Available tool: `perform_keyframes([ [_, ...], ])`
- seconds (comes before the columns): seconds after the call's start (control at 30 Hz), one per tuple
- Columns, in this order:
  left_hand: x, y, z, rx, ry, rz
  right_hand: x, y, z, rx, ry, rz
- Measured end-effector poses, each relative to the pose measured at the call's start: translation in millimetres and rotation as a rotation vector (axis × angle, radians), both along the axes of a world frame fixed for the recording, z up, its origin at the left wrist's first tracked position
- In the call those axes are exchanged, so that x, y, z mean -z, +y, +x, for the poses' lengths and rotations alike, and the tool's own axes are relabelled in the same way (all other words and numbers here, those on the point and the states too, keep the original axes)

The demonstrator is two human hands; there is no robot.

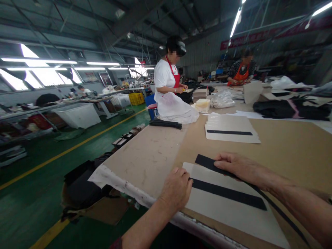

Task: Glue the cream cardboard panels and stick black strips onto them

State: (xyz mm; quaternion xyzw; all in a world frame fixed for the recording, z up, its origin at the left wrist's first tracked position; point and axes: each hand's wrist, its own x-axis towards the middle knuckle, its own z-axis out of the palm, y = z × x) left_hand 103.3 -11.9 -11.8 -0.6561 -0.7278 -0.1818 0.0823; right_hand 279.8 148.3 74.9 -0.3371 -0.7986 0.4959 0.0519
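Note:
A white panel (pixel 228 221) lies at the near edge of the table, with a black strip (pixel 228 194) flat along it. My left hand (pixel 177 188) is closed at the panel's left edge, by the strip's end; its thumb is hidden. Pinched in my right hand (pixel 237 167) is a second black strip (pixel 206 163), its wide end over the panel's far edge and its length trailing under my forearm to the right. Farther back sits a fanned stack of white panels (pixel 230 121), the top one bearing a black strip.
Dark strips (pixel 166 123) lie by a plastic bag (pixel 176 107) at the table's far left. A black bundle (pixel 290 109) is at the back right. Two co-workers in aprons stand beyond. An open carton (pixel 103 211) is on the floor left.

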Motion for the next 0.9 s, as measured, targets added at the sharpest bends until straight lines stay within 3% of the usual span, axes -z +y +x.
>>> perform_keyframes([
  [0.17, 1.3, -4, 0, -0.013, -0.035, 0.004, 34.3, 14, -44, -0.143, -0.044, 0.103],
  [0.3, 5.9, -5, -1, -0.018, -0.071, 0.007, 50.7, 17, -63, -0.191, -0.089, 0.179],
  [0.7, 2.2, -5, 2, -0.098, -0.069, -0.042, 67.4, 25, -71, -0.206, -0.155, 0.244],
  [0.9, 12.4, -2, -1, -0.053, 0.088, -0.064, 69.3, 28, -77, -0.224, -0.157, 0.282],
])
